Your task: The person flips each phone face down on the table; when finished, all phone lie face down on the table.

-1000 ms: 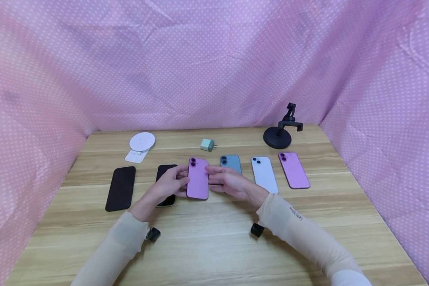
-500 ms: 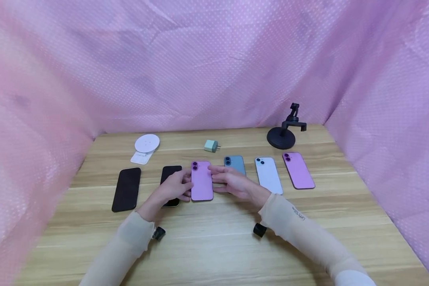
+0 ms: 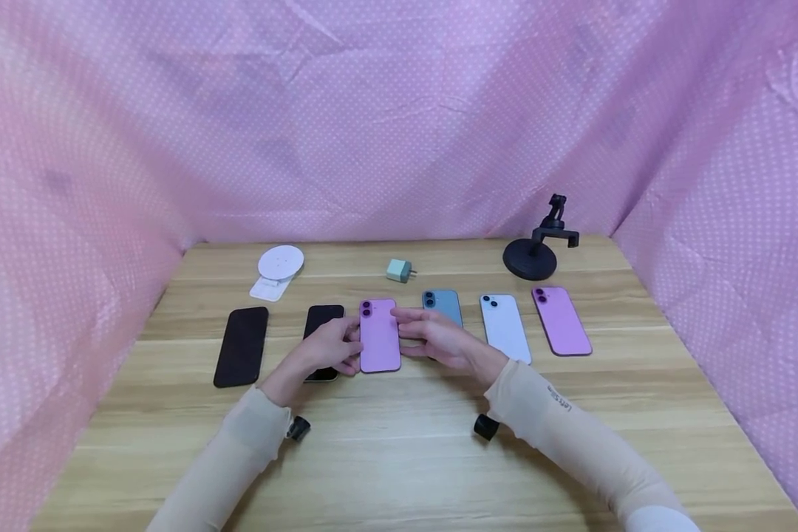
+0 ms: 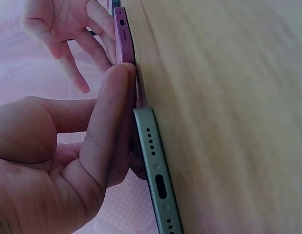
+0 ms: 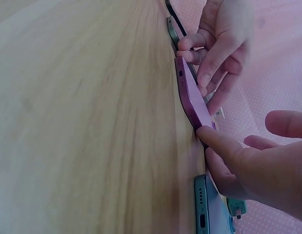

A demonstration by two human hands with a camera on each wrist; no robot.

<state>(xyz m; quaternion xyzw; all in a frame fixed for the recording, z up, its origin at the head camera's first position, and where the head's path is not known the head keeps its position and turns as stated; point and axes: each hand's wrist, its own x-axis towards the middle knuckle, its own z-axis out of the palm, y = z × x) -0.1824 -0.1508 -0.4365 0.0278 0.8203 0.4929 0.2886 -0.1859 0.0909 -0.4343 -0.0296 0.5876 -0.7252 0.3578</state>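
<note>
A pink-purple smartphone (image 3: 380, 340) lies back up on the table, camera at its upper left, between my two hands. My left hand (image 3: 328, 347) has its fingertips right at the phone's left edge. That hand overlaps a dark-screened phone (image 3: 322, 316) with a pale green frame (image 4: 156, 161). From the other side, my right hand (image 3: 442, 341) touches the pink phone's right edge with extended fingers, its thumb apart in the right wrist view. A blue phone (image 3: 445, 301) is partly covered by the right hand.
A black-screened phone (image 3: 241, 347) lies at far left, a white phone (image 3: 507, 329) and another pink phone (image 3: 562, 322) at right. Behind stand a white disc (image 3: 281, 262) over a white card (image 3: 270, 289), a green plug adapter (image 3: 400, 270) and a black phone stand (image 3: 530, 258).
The whole scene has shifted slightly right in the head view. The pink phone now lies a little straighter and further left of the blue phone's edge; both hands stay at its sides.
</note>
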